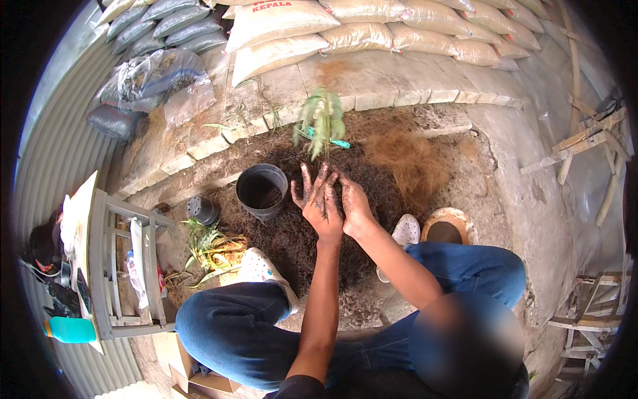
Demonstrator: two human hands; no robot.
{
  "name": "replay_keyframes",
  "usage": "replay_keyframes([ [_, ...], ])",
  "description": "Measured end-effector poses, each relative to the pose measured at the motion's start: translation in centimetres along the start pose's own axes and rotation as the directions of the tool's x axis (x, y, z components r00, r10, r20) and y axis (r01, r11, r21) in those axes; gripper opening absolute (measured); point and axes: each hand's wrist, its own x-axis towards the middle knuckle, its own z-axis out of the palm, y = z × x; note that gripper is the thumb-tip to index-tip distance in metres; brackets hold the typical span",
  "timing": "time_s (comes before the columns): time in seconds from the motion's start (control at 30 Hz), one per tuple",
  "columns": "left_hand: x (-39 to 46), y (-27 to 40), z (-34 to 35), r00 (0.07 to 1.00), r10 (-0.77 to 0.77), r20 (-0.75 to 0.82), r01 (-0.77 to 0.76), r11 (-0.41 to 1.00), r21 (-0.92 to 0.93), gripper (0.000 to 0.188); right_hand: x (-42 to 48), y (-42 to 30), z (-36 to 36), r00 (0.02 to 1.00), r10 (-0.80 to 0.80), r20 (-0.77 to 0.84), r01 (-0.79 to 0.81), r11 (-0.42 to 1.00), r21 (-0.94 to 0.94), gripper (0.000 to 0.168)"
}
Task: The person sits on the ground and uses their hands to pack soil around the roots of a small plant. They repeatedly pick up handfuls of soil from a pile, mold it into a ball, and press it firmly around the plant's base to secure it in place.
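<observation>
Both hands are smeared with dark soil and meet around the base of a leafy green plant point(321, 119), whose drooping leaves are blurred. My left hand point(319, 202) has its fingers spread at the stem's near side; whether it grips the root end cannot be told. My right hand point(353, 199) is against it, fingers at the stem base, partly hidden. A turquoise hand tool point(340, 143) lies on the soil behind the plant. Left of the hands stands a black plastic pot point(261, 192) with some soil inside. Loose dark soil point(259, 234) lies beneath the hands.
Brown fiber point(411, 159) lies to the right, near a round bowl point(448, 227). A small black pot point(203, 210) and cut leaves point(212, 249) lie left, by a wooden stand point(149, 269). Stacked filled sacks point(369, 37) rise beyond a raised block edge point(374, 99).
</observation>
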Motion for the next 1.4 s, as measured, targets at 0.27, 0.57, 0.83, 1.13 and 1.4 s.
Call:
replay_keyframes([
  [0.27,-1.2,-1.4,0.3,0.985,-0.124,0.118,0.116,0.991,0.072,0.035,3.2,1.2,-3.0,0.992,-0.087,-0.093,0.068,0.980,-0.189,0.037],
  [0.57,2.7,-0.5,-1.5,0.435,-0.670,0.602,0.589,-0.294,-0.753,0.054,1.8,-2.2,-1.1,0.985,-0.098,0.139,0.171,0.560,-0.811,0.078],
  [0.83,1.3,-1.7,-1.7,0.467,-0.726,0.505,0.619,-0.139,-0.773,0.035,1.4,0.4,-0.5,0.825,-0.450,0.342,0.433,0.115,-0.894,0.060],
  [1.13,-1.1,-3.3,0.3,0.499,-0.752,0.431,0.725,0.091,-0.682,0.031,2.9,3.8,-3.6,0.879,-0.466,0.099,0.443,0.723,-0.530,0.047],
  [1.4,2.0,-0.2,-1.0,0.422,-0.722,0.548,0.646,-0.184,-0.740,0.048,1.5,-0.6,-0.1,0.980,-0.073,0.185,0.121,0.958,-0.262,0.060],
])
